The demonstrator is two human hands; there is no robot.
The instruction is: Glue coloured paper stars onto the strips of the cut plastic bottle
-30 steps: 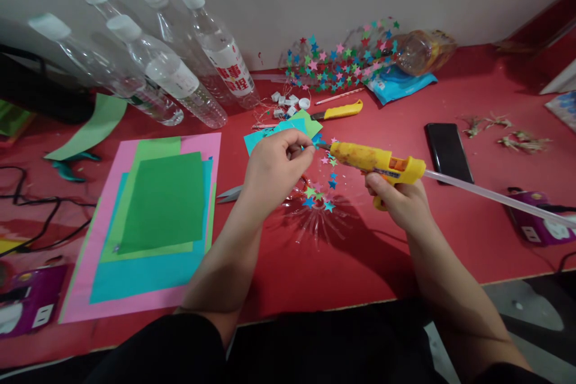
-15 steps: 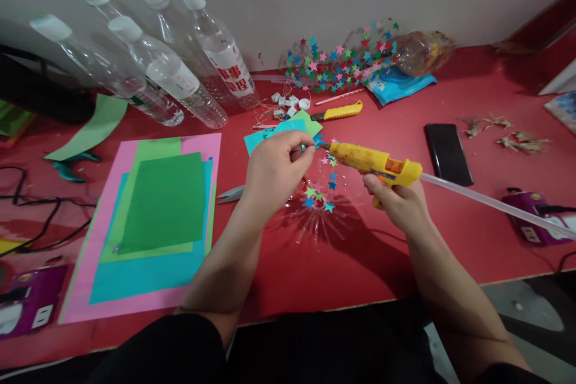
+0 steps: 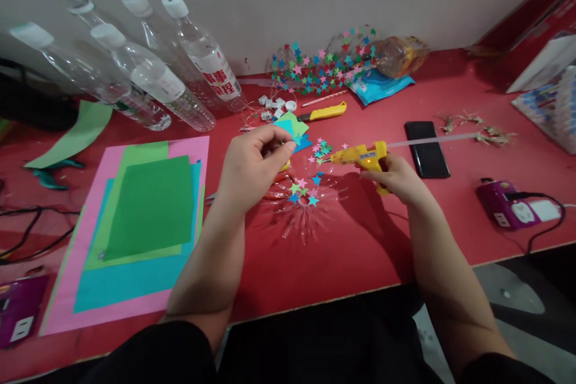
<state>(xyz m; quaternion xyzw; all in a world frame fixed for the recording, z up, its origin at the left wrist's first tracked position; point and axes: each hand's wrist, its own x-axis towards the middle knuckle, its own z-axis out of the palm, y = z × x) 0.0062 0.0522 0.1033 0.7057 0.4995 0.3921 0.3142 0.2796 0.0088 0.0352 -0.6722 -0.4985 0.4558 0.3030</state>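
Observation:
My left hand pinches a small light-blue star between thumb and forefinger, above the middle of the table. My right hand is wrapped round the handle of a yellow glue gun, whose nozzle points left over a little pile of paper stars. A long clear glue stick sticks out of its back. Below and between the hands lies a clear plastic piece cut into spread strips, with several stars around its centre. Red-handled scissors lie partly behind my left hand.
Coloured sheets lie at left, with plastic bottles behind them. A yellow cutter, a star-covered clear piece and a blue packet are at the back. A phone and a purple socket block sit at right.
The glue gun has moved away from my left hand and turned more level, its nozzle now lower. My left hand has parted from the nozzle with the star. The whole view has shifted slightly.

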